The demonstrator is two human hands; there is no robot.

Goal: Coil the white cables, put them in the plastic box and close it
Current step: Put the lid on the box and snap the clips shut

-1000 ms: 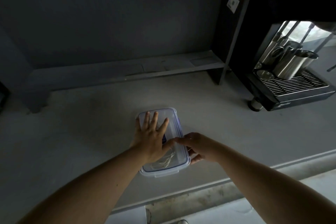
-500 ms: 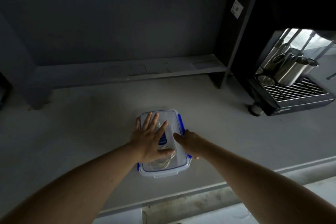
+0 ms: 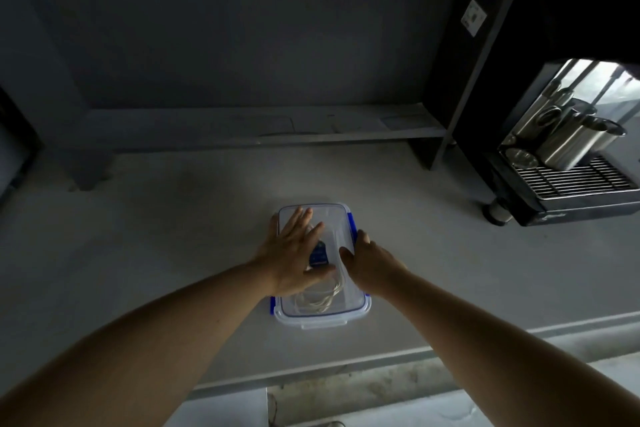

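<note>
A clear plastic box [image 3: 358, 312] with blue clips stands on the grey counter, its lid on top. Coiled white cables [image 3: 320, 300] show through the lid near the box's front end. My left hand [image 3: 294, 253] lies flat on the lid with fingers spread. My right hand [image 3: 370, 262] grips the box's right long edge, thumb on the lid and fingers curled over the blue side clip [image 3: 352, 225]. A blue label [image 3: 319, 253] shows between my hands.
A dark coffee machine [image 3: 568, 191] with steel jugs [image 3: 571, 146] on its drip grille stands at the right. A low shelf [image 3: 242, 132] runs along the back wall. The counter's front edge [image 3: 450, 347] lies just below the box.
My right hand slid forward along the box's right edge and now curls over the side clip. My left hand stays flat on the lid.
</note>
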